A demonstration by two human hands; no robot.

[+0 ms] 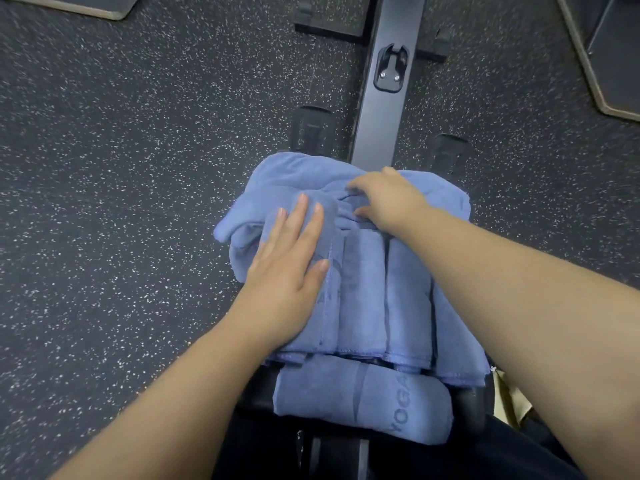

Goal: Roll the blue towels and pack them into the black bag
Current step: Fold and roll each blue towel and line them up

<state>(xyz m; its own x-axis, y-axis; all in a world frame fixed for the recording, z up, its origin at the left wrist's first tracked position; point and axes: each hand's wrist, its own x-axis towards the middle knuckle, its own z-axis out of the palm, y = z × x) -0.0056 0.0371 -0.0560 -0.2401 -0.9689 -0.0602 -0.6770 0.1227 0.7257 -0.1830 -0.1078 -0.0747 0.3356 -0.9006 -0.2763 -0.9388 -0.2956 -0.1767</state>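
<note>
Several blue towels point(367, 296) lie folded in strips on a black bench, with a loose rumpled one point(304, 174) heaped at the far end. A rolled blue towel point(360, 396) marked YOGA lies crosswise at the near end. My left hand point(291, 265) presses flat on the left strip, fingers straight. My right hand point(384, 199) reaches across and pinches a fold of the rumpled towel, fingers curled into the cloth. The black bag is not clearly in view; something dark lies below the rolled towel.
A black metal beam point(381, 91) of the gym machine runs away from the bench, with black footrests point(311, 129) on both sides. Speckled dark rubber floor point(121, 202) surrounds it. Platform corners sit at the top left point(86, 5) and top right point(609, 64).
</note>
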